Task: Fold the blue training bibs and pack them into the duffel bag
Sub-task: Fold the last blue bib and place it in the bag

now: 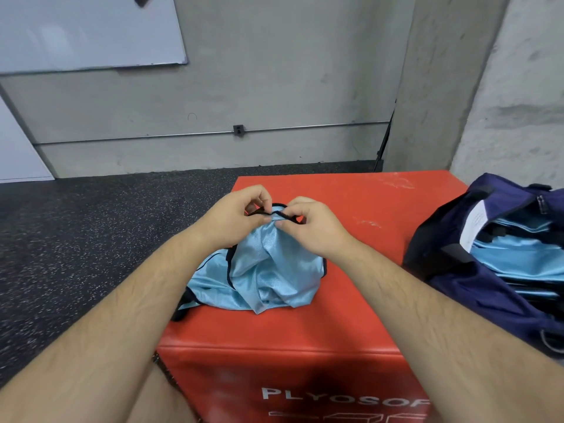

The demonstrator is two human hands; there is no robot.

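A light blue training bib (262, 273) with black trim lies crumpled on the red foam plyo box (351, 239). Its top edge is lifted off the box. My left hand (235, 218) and my right hand (311, 224) sit close together and both pinch the black trim at that raised edge. Part of the bib hangs over the box's left side. To the right, a navy duffel bag (476, 288) stands open on the box. Folded blue bibs (518, 257) are stacked inside it.
The red box stands on dark speckled rubber flooring (91, 233). A grey concrete wall with a conduit and a whiteboard (85, 32) is behind. A concrete pillar (518, 102) rises at the right, close behind the bag.
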